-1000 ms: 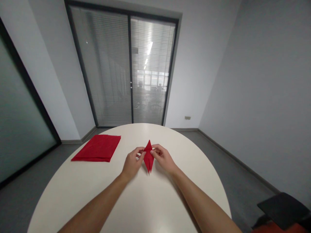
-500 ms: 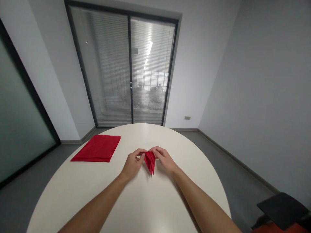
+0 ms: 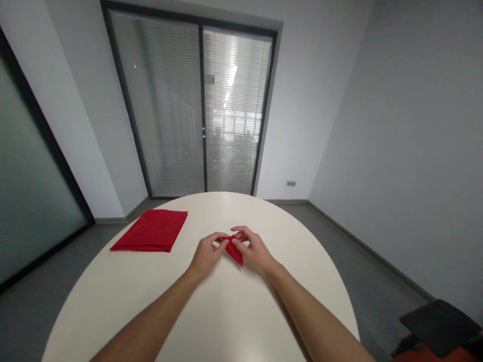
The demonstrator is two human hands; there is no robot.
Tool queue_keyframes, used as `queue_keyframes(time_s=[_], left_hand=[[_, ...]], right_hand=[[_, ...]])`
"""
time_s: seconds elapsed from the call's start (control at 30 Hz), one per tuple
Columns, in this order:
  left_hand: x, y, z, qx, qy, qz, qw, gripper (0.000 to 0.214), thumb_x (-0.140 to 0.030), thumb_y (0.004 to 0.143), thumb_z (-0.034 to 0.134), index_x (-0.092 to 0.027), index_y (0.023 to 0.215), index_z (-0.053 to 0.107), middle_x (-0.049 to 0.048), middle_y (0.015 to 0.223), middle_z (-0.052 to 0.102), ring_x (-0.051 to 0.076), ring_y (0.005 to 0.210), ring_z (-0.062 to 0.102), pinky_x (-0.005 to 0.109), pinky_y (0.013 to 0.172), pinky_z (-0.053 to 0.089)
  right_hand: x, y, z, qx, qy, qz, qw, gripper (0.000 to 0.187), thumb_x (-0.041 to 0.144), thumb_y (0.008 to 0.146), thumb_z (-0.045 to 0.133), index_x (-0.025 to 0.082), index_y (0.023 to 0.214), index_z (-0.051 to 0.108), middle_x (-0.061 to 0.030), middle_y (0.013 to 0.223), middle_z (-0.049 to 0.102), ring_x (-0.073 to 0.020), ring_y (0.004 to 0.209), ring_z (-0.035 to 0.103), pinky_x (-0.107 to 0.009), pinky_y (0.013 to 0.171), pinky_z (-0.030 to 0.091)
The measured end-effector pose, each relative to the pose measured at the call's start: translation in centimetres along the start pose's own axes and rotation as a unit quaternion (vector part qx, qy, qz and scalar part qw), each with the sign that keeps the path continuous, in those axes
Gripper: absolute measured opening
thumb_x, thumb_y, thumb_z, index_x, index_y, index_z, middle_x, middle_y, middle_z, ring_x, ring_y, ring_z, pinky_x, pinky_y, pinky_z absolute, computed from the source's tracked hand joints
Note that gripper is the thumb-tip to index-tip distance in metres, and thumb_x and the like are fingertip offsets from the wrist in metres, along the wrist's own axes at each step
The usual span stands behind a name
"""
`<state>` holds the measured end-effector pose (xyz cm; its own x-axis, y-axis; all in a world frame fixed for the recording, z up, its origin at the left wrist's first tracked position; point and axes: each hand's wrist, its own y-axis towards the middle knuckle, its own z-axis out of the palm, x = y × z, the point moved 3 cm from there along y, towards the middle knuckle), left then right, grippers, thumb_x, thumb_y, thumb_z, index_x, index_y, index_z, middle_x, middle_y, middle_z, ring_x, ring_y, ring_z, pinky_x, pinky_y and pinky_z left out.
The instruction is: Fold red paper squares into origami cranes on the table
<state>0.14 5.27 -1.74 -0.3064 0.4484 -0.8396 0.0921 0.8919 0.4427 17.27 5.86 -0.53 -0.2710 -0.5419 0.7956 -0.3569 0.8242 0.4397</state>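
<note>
Between my two hands, above the middle of the table, is a small folded red paper piece [image 3: 235,255] whose pointed end hangs down towards me. My left hand [image 3: 208,253] pinches its upper left edge between thumb and fingers. From the other side my right hand [image 3: 253,247] grips the upper right part, thumb pressed on the front and index finger stretched a little beyond. The fingertips hide the top of the folds. Off to the left lies a flat stack of red paper sheets [image 3: 152,231], touched by neither hand.
The round white table [image 3: 222,311] carries all this. Behind it stand a glass partition with blinds [image 3: 169,110] and grey walls. A black chair [image 3: 439,322] with something orange-red is at the lower right, beside the table.
My right thumb has come down over the front of the folded paper. The paper looks narrower, and its tip has swung slightly right. My left hand has hardly moved.
</note>
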Motion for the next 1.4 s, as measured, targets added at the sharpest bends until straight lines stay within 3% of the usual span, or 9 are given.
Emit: queue_keyframes(time_s=[0.1, 0.17, 0.37, 0.63, 0.77, 1.0, 1.17, 1.4], left_hand=[[0.2, 0.0, -0.2, -0.035, -0.016, -0.007, 0.999, 0.021, -0.035, 0.085, 0.059, -0.018, 0.093, 0.069, 0.005, 0.087, 0.073, 0.018, 0.08, 0.068, 0.024, 0.059, 0.051], [0.4, 0.0, -0.3, -0.052, -0.026, -0.011, 0.998, 0.019, -0.035, 0.084, 0.059, -0.018, 0.091, 0.067, 0.0044, 0.086, 0.072, 0.018, 0.08, 0.068, 0.024, 0.06, 0.052], [1.0, -0.1, 0.0, -0.028, -0.022, -0.015, 0.999, 0.026, -0.036, 0.083, 0.062, -0.018, 0.101, 0.067, 0.0055, 0.092, 0.073, 0.019, 0.083, 0.068, 0.024, 0.06, 0.051], [1.5, 0.3, -0.5, -0.079, -0.039, -0.019, 0.996, 0.022, -0.038, 0.081, 0.063, -0.017, 0.088, 0.066, 0.0041, 0.082, 0.072, 0.018, 0.077, 0.068, 0.029, 0.071, 0.053], [1.7, 0.2, -0.1, -0.029, -0.035, -0.039, 0.998, 0.031, -0.035, 0.078, 0.063, -0.016, 0.102, 0.068, 0.0049, 0.084, 0.072, 0.019, 0.079, 0.067, 0.026, 0.062, 0.051], [1.4, -0.4, 0.5, 0.069, 0.025, -0.048, 0.996, 0.025, -0.032, 0.08, 0.063, -0.019, 0.099, 0.072, 0.0031, 0.087, 0.074, 0.016, 0.069, 0.062, 0.026, 0.063, 0.047], [1.0, -0.2, 0.3, 0.063, -0.006, -0.065, 0.996, 0.023, -0.034, 0.078, 0.062, -0.017, 0.09, 0.072, 0.0052, 0.084, 0.074, 0.019, 0.075, 0.064, 0.028, 0.067, 0.048], [1.1, 0.0, 0.4, 0.075, -0.004, -0.07, 0.995, 0.026, -0.035, 0.078, 0.061, -0.016, 0.091, 0.073, 0.0062, 0.086, 0.074, 0.02, 0.077, 0.064, 0.03, 0.07, 0.048]], right_hand=[[-0.1, 0.1, 0.1, 0.003, 0.022, -0.006, 1.0, 0.039, 0.028, 0.086, 0.066, 0.023, 0.124, 0.057, -0.0045, 0.097, 0.071, -0.0183, 0.089, 0.066, -0.034, 0.082, 0.051], [-0.4, 0.1, 0.1, 0.002, 0.029, 0.005, 1.0, 0.035, 0.027, 0.086, 0.066, 0.021, 0.12, 0.061, -0.0058, 0.1, 0.072, -0.019, 0.09, 0.067, -0.035, 0.083, 0.051], [-0.7, 0.3, -0.1, 0.021, 0.011, 0.019, 1.0, 0.019, 0.027, 0.088, 0.063, 0.02, 0.105, 0.07, -0.0065, 0.1, 0.075, -0.0192, 0.088, 0.068, -0.034, 0.081, 0.05], [-2.1, 0.6, -0.4, -0.03, 0.1, 0.062, 0.993, 0.036, 0.039, 0.081, 0.072, 0.017, 0.108, 0.066, -0.0061, 0.088, 0.073, -0.0195, 0.081, 0.068, -0.035, 0.078, 0.051], [-2.6, 0.7, -1.0, -0.039, 0.099, 0.069, 0.992, 0.038, 0.039, 0.077, 0.074, 0.017, 0.107, 0.066, -0.0044, 0.083, 0.072, -0.0192, 0.077, 0.068, -0.035, 0.077, 0.051], [-2.3, 0.6, -1.2, -0.043, 0.06, 0.066, 0.995, 0.036, 0.037, 0.075, 0.077, 0.02, 0.106, 0.069, -0.0042, 0.087, 0.072, -0.0192, 0.078, 0.065, -0.033, 0.074, 0.049], [-2.3, 0.7, -1.2, -0.039, 0.149, 0.079, 0.985, 0.043, 0.038, 0.074, 0.078, 0.019, 0.111, 0.065, -0.0024, 0.081, 0.072, -0.0193, 0.077, 0.067, -0.033, 0.074, 0.05], [-2.4, 0.9, -1.9, -0.095, 0.204, 0.103, 0.969, 0.041, 0.037, 0.069, 0.083, 0.018, 0.102, 0.068, 0.0018, 0.069, 0.069, -0.0156, 0.067, 0.064, -0.033, 0.077, 0.049]])
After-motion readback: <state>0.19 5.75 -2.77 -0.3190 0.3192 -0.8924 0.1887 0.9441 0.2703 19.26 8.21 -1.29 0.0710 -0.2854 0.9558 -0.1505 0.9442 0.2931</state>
